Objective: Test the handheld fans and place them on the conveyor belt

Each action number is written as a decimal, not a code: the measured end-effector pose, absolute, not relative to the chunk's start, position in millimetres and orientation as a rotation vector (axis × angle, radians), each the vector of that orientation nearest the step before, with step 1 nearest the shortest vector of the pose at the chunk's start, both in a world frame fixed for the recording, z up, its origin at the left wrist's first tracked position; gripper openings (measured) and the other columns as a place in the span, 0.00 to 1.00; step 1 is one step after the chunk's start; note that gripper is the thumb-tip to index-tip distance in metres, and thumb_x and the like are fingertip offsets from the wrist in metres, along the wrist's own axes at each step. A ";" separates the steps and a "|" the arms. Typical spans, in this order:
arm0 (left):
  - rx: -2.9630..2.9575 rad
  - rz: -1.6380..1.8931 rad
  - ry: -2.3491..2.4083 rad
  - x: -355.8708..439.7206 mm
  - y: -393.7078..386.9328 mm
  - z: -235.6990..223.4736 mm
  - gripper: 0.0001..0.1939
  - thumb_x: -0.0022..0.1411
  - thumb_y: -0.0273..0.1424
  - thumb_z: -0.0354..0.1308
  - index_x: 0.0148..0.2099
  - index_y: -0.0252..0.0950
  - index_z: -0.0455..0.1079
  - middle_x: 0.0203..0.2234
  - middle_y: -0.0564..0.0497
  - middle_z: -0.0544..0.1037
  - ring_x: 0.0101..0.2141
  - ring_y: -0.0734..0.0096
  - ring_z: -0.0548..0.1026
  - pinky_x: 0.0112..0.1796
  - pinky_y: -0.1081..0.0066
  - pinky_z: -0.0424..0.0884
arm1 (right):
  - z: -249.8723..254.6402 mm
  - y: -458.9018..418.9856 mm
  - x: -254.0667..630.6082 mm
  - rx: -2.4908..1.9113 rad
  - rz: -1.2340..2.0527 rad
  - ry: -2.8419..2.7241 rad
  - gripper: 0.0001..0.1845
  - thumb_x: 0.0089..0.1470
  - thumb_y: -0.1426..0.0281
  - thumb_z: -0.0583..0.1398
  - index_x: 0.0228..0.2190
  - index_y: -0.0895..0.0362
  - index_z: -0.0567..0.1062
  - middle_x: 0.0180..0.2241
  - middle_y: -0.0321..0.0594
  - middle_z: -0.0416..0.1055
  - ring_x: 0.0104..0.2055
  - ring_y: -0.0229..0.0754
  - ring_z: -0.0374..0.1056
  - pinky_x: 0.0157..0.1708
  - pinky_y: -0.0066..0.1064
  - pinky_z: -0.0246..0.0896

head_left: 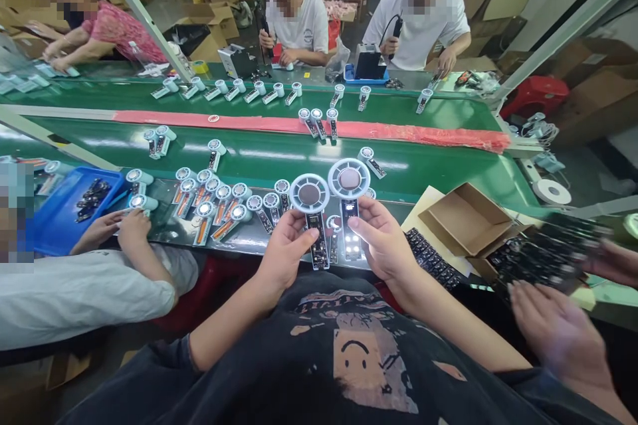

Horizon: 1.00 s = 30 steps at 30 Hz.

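Observation:
Close to my body, my left hand (283, 251) is closed on a handheld fan (310, 194) with a round pale-blue head. Its handle is uncovered and shows a dark circuit board. Beside it, a second handheld fan (349, 178) is gripped by my right hand (387, 240), thumb on its board, where several small lights glow white. Both fans are upright with their round heads away from me, almost touching each other. Behind my left hand, several more fans with uncovered handles (272, 202) lie on the dark bench edge; some handles to the left show orange parts (203, 232).
A green conveyor (259, 169) carries spaced fans, with a red strip (239, 122) along its middle. To the right are a cardboard box (466, 218) and black circuit boards (432, 259); another person's hands (558, 325) hold more boards. A blue tray (74, 202) and co-worker are left.

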<state>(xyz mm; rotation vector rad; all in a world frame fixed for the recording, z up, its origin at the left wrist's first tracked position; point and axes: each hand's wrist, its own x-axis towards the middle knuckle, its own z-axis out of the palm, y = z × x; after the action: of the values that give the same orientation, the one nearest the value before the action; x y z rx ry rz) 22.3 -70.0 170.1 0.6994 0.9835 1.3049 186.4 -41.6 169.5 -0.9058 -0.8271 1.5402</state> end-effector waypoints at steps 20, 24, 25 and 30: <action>0.644 1.326 1.013 19.3 -73.2 176.6 0.25 0.45 0.34 0.74 0.44 0.38 0.68 0.40 0.49 0.80 0.37 0.60 0.81 0.41 0.59 0.78 | 173.6 -48.2 183.4 -0.838 1.691 -0.869 0.26 0.41 0.62 0.75 0.42 0.50 0.74 0.45 0.36 0.75 0.40 0.41 0.74 0.47 0.37 0.71; 0.644 1.326 1.045 21.6 -72.5 182.7 0.24 0.43 0.32 0.73 0.42 0.38 0.68 0.39 0.49 0.80 0.35 0.62 0.81 0.40 0.62 0.78 | 173.7 -48.4 183.0 -0.864 1.659 -0.877 0.27 0.40 0.63 0.75 0.41 0.50 0.74 0.44 0.38 0.75 0.40 0.42 0.73 0.44 0.36 0.72; 0.648 1.328 1.049 22.1 -72.6 184.0 0.23 0.44 0.31 0.72 0.42 0.37 0.68 0.39 0.49 0.80 0.36 0.62 0.81 0.41 0.62 0.77 | 173.3 -48.4 182.8 -0.866 1.651 -0.876 0.27 0.40 0.64 0.75 0.41 0.51 0.74 0.44 0.38 0.75 0.41 0.41 0.73 0.44 0.35 0.72; 0.672 1.293 1.033 22.8 -75.3 185.1 0.25 0.44 0.28 0.71 0.45 0.37 0.67 0.45 0.46 0.79 0.40 0.60 0.81 0.41 0.62 0.77 | 169.8 -47.7 181.9 -0.866 1.613 -0.885 0.27 0.38 0.68 0.74 0.41 0.50 0.74 0.44 0.36 0.74 0.39 0.40 0.73 0.42 0.34 0.73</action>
<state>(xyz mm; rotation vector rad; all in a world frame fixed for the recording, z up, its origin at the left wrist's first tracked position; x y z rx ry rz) 22.8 -75.3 185.1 0.6716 1.0328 1.2930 181.9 -47.7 169.8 -0.8662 -0.8852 1.6130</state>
